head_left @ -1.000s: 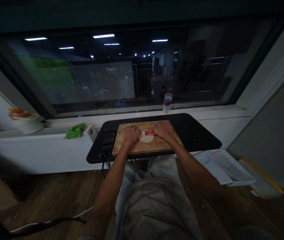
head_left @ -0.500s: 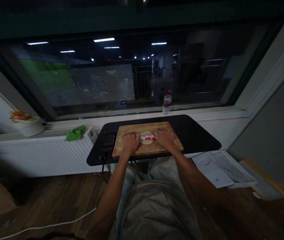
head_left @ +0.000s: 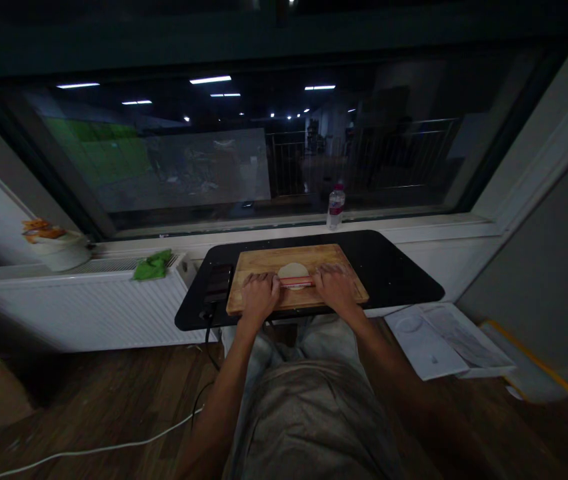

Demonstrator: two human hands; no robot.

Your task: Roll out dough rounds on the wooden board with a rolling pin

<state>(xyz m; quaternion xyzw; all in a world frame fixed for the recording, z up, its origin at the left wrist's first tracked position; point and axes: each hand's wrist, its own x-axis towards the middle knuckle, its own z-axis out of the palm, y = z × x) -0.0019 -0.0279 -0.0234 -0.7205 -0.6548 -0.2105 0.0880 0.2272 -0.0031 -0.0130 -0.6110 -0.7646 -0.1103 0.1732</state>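
Note:
A flat round of pale dough (head_left: 293, 269) lies on a wooden cutting board (head_left: 309, 255). Across its near part rests a slim rolling pin (head_left: 297, 281) with a red-and-white printed wrap around its middle. My left hand (head_left: 260, 293) is closed over the pin's left end, and my right hand (head_left: 335, 285) over its right end. Both palms face down, so the pin's ends are hidden under the fingers. The dough's far edge shows beyond the pin.
The board sits on a black table (head_left: 397, 277) by the window. A dark phone-like device (head_left: 219, 283) with a cable lies left of the board. A water bottle (head_left: 335, 208) stands on the sill. A green cloth (head_left: 153, 265) drapes the radiator (head_left: 89, 310); an open white box (head_left: 429, 347) lies at right.
Both hands have drawn the rolling pin slightly toward me, from the dough's middle to its near part. The pin has turned, so its printed side shows differently.

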